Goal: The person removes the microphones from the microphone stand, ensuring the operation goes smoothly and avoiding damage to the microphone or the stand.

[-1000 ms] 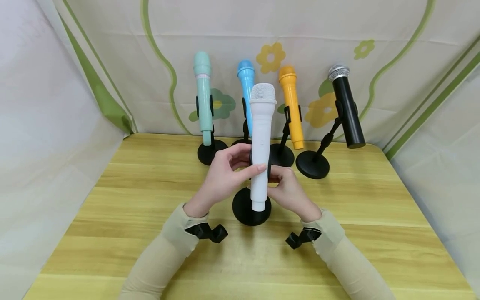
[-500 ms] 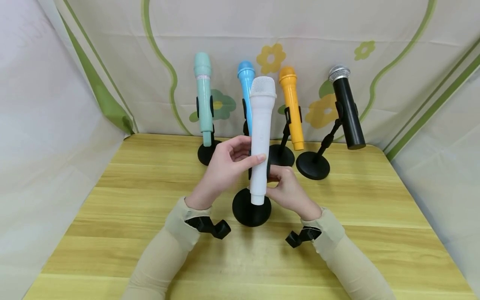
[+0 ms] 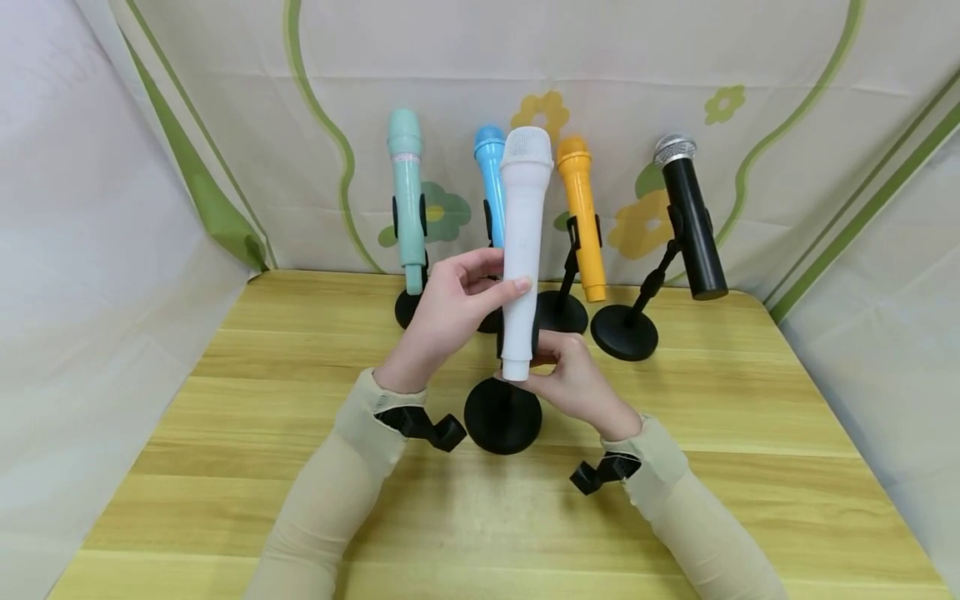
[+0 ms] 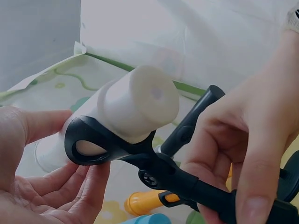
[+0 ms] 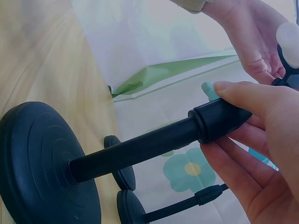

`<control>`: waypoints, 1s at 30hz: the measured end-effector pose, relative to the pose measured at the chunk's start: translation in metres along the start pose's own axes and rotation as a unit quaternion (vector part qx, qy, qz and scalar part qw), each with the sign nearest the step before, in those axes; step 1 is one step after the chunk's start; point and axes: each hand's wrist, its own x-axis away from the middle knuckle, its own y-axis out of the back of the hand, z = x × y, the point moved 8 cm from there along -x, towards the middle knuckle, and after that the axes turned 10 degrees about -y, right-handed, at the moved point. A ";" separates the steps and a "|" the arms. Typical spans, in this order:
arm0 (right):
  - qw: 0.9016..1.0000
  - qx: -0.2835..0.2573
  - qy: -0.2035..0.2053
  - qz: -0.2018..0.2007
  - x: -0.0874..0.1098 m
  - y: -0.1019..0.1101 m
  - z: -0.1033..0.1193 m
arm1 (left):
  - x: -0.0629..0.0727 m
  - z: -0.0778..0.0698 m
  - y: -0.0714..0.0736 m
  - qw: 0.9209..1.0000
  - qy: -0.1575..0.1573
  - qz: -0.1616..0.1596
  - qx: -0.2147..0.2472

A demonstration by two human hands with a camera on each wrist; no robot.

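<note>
A white microphone tilts upright in the middle of the head view, its lower end seated in the black clip of a stand. My left hand grips the microphone's body, thumb across its front and fingers behind. Below it, my right hand pinches the stand's black pole at its collar between thumb and fingers. The stand's round base rests on the wooden table. In the left wrist view the microphone's blunt bottom end faces the camera, just above the clip's joint.
Behind stand several microphones on black stands: mint green, blue, orange and black. The wooden table meets a flower-patterned curtain at its back edge.
My left hand has moved upward with the white microphone, which stands higher over the base than before. My right hand has stayed at the pole, and the base has kept its place.
</note>
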 end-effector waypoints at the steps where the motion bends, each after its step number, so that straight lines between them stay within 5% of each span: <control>1: 1.000 0.000 -0.002 0.001 0.000 0.000 -0.001 | -0.001 -0.001 0.000 1.000 0.000 -0.001 -0.004; 14: 1.000 -0.018 -0.018 0.010 0.001 -0.002 -0.001 | -0.015 -0.009 0.005 0.999 -0.008 -0.041 -0.005; 30: 1.000 -0.028 -0.007 0.008 0.000 -0.003 -0.010 | -0.027 -0.020 0.013 0.995 -0.053 -0.088 0.013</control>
